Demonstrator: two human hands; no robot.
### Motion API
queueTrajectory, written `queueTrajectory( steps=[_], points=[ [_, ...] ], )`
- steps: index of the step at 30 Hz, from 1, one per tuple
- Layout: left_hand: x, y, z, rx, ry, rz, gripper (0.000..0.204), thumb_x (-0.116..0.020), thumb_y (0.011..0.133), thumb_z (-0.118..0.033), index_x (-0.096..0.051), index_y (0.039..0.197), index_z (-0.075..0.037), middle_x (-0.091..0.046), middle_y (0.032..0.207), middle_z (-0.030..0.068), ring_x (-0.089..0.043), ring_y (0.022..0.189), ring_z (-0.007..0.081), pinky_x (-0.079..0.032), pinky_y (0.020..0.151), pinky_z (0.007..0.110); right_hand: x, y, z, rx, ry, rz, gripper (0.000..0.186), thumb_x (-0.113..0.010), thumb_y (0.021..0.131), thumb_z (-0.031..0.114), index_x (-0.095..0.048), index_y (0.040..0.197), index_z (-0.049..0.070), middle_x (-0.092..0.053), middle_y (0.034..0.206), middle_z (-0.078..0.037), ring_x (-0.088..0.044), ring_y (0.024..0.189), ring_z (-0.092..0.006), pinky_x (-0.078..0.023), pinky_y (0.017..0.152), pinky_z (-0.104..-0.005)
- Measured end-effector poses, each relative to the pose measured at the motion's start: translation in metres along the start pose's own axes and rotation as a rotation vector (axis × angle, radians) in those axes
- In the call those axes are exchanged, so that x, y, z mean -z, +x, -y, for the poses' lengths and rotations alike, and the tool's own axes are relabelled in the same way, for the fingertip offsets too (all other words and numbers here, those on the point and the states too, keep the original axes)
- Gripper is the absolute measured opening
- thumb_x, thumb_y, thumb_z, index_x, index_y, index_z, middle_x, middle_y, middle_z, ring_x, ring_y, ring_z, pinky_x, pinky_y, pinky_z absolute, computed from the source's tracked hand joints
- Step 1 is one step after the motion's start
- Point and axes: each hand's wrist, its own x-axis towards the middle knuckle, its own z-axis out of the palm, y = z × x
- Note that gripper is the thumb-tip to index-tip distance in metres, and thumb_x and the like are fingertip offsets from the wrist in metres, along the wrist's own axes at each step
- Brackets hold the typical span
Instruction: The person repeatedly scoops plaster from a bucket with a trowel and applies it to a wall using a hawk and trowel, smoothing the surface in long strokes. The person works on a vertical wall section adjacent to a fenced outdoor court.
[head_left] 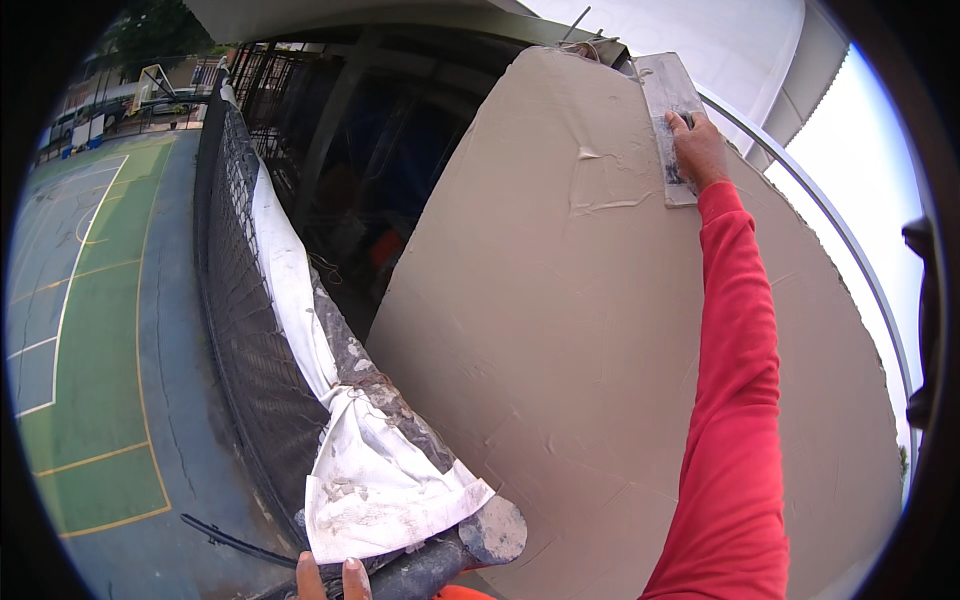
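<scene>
My right hand (697, 150), in a red sleeve, is closed on the handle of a flat, plaster-smeared trowel (657, 90). The trowel lies against the upper right part of a large beige plastered wall (540, 300), beside some raised ridges of plaster. At the bottom edge, two fingertips of my left hand (330, 578) show spread apart, touching the lower edge of a dirty white cloth (375, 500); the rest of that hand is out of frame. The cloth is knotted over a grimy dark rail (420, 569) with dark netting (240, 290) alongside.
A painted sports court (110, 330) with a hoop lies below on the left, beyond the netting. Behind the rail is a dark, shaded space with posts and bars (350, 100). A curved metal tube (850, 250) runs along the wall's right side; a pale canopy (750, 50) is overhead.
</scene>
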Motion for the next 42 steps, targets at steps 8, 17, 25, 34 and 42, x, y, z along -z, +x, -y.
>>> queueTrajectory(
  steps=[8, 17, 25, 34, 42],
  points=[
    [0.000, -0.001, 0.001, -0.033, 0.002, -0.021, 0.080, -0.066, 0.087, -0.073, -0.065, 0.136, -0.009, -0.065, 0.134, 0.0283, -0.071, 0.094, 0.0389, -0.058, 0.079, 0.044, 0.054, -0.047, -0.031, 0.068, -0.053, -0.319, 0.042, -0.064, 0.103, 0.039, -0.063, 0.103, -0.003, -0.068, 0.079, -0.015, -0.066, 0.058, -0.0251, -0.054, 0.054, -0.0389],
    [-0.001, 0.002, -0.003, 0.016, 0.011, 0.025, 0.077, -0.062, 0.092, -0.072, -0.066, 0.134, -0.008, -0.066, 0.132, 0.0285, -0.071, 0.102, 0.0406, -0.057, 0.083, 0.045, -0.105, -0.192, 0.038, 0.359, 0.212, 0.249, 0.034, -0.069, 0.101, 0.028, -0.053, 0.099, -0.003, -0.062, 0.073, -0.023, -0.065, 0.066, -0.0396, -0.050, 0.065, -0.0488],
    [-0.005, 0.005, -0.002, 0.061, -0.037, 0.019, 0.073, -0.055, 0.098, -0.069, -0.065, 0.135, -0.007, -0.067, 0.128, 0.0299, -0.071, 0.103, 0.0433, -0.057, 0.081, 0.049, -0.306, -0.328, 0.084, 0.340, 0.004, 0.730, 0.033, -0.065, 0.100, 0.029, -0.053, 0.114, 0.001, -0.071, 0.089, -0.029, -0.072, 0.087, -0.0490, -0.056, 0.081, -0.0578],
    [-0.003, 0.010, -0.001, 0.089, -0.079, 0.031, 0.071, -0.065, 0.095, -0.064, -0.064, 0.135, -0.006, -0.067, 0.125, 0.0308, -0.072, 0.099, 0.0452, -0.059, 0.075, 0.050, -0.374, -0.301, 0.084, 0.268, -0.066, 0.652, 0.035, -0.064, 0.101, 0.031, -0.054, 0.116, 0.001, -0.073, 0.101, -0.027, -0.072, 0.096, -0.0474, -0.057, 0.086, -0.0567],
    [-0.003, 0.007, 0.001, 0.105, -0.129, 0.019, 0.071, -0.067, 0.095, -0.062, -0.063, 0.141, -0.008, -0.067, 0.125, 0.0308, -0.072, 0.097, 0.0450, -0.059, 0.075, 0.050, -0.344, -0.185, 0.109, 0.203, -0.062, 0.411, 0.037, -0.067, 0.100, 0.032, -0.058, 0.117, 0.001, -0.073, 0.109, -0.028, -0.072, 0.104, -0.0473, -0.058, 0.090, -0.0545]
  ],
)
